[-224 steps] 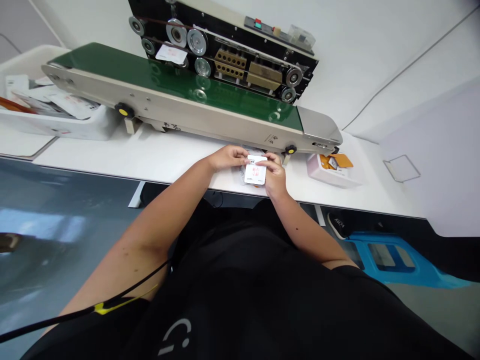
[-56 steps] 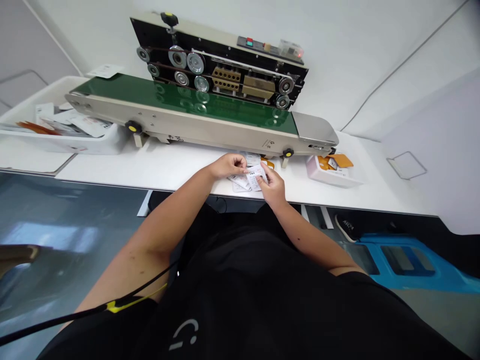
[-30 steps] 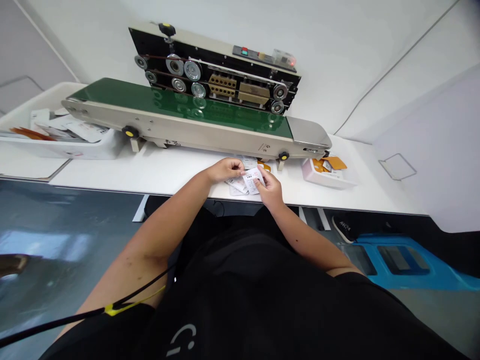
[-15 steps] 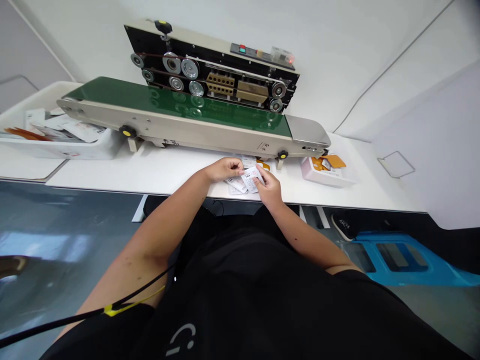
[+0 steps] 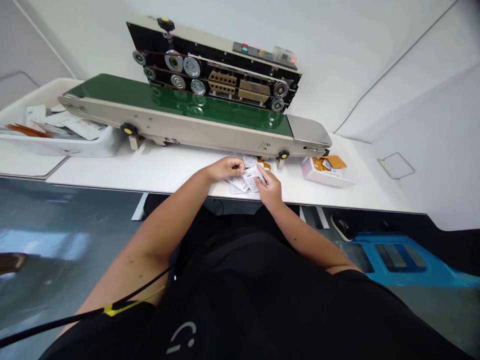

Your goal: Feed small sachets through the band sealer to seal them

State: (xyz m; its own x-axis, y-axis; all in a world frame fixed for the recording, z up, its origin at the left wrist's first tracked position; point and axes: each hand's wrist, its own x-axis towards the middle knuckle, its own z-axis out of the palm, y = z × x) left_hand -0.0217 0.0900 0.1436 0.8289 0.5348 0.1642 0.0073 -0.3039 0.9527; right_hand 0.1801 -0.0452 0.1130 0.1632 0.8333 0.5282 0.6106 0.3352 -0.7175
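Note:
Both my hands meet over the table's front part, around a small white printed packet (image 5: 252,177). My right hand (image 5: 270,187) grips its right side, thumb on the front. With fingertips pinched, my left hand (image 5: 227,169) holds the packet's upper left edge. Beneath lie more white printed packets (image 5: 238,186), partly covered by the held one. Behind my hands, more packets (image 5: 249,160) and an orange one (image 5: 264,165) rest on the table, partly hidden.
A band sealing machine (image 5: 217,65) with a green conveyor belt (image 5: 176,107) spans the table (image 5: 180,167). At left stands a white bin (image 5: 90,146) of packets; at right, a smaller white box (image 5: 324,177) holds orange and white packets. A blue plastic stool (image 5: 401,255) is on the floor.
The view has shifted very slightly. Both hands keep the same packet in nearly the same place.

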